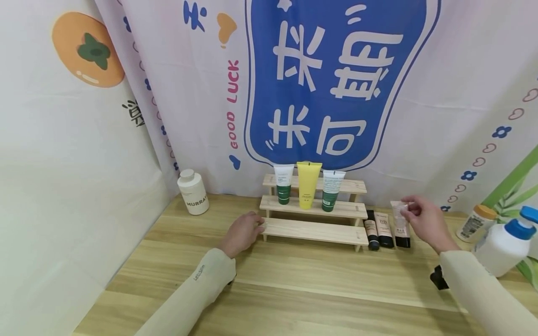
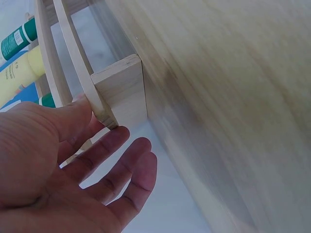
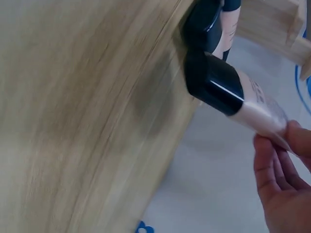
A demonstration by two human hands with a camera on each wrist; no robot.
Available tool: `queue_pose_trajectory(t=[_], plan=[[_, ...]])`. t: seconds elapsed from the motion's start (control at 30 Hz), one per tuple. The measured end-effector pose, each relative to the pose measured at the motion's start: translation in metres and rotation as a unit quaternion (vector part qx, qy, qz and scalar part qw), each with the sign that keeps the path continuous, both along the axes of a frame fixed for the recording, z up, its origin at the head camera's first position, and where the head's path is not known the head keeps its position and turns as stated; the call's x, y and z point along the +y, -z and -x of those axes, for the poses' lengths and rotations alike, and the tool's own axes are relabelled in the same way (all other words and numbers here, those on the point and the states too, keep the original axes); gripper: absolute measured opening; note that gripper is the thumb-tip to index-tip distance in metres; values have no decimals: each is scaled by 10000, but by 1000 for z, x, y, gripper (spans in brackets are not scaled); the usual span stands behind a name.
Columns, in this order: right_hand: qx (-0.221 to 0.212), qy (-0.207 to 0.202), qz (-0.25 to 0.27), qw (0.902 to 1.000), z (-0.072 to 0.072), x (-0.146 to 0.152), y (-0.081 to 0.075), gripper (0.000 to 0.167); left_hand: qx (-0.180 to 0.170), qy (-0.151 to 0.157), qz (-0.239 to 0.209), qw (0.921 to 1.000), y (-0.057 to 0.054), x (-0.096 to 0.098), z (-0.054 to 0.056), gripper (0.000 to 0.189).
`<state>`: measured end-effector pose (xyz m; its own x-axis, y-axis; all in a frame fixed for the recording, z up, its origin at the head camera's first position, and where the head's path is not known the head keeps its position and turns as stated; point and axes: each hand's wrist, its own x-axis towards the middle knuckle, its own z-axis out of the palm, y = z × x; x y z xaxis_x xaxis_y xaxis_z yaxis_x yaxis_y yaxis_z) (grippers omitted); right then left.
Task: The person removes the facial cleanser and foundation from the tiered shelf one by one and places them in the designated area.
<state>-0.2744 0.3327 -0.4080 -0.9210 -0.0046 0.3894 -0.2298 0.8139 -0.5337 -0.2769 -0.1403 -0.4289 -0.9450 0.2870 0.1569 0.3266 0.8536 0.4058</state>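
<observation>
At the left end of the wooden rack (image 1: 317, 213), left hand (image 1: 241, 234), grip pinching its lowest step (image 1: 313, 231), table (image 1: 269, 289) stretching out in front, near its back edge other tubes (image 1: 384, 228), then a black-capped tube (image 1: 402, 228), top pinched in the grip of the right hand (image 1: 428, 224), white bottle (image 1: 502, 247) beyond.
</observation>
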Motion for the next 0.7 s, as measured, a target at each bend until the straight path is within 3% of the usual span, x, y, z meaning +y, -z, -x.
queue_pose_trajectory(t=[0.23,0.43,0.7], plan=[[-1024,83,-73,9947,14,7,6,33,51,25,17,10000,2,-1,1,22],[-1896,298,155,9813,28,10,13,42,19,-1,15,10000,3,0,2,22],[-2216,491,300,9734,38,14,25,43,-73,-49,52,9999,4,1,4,23]])
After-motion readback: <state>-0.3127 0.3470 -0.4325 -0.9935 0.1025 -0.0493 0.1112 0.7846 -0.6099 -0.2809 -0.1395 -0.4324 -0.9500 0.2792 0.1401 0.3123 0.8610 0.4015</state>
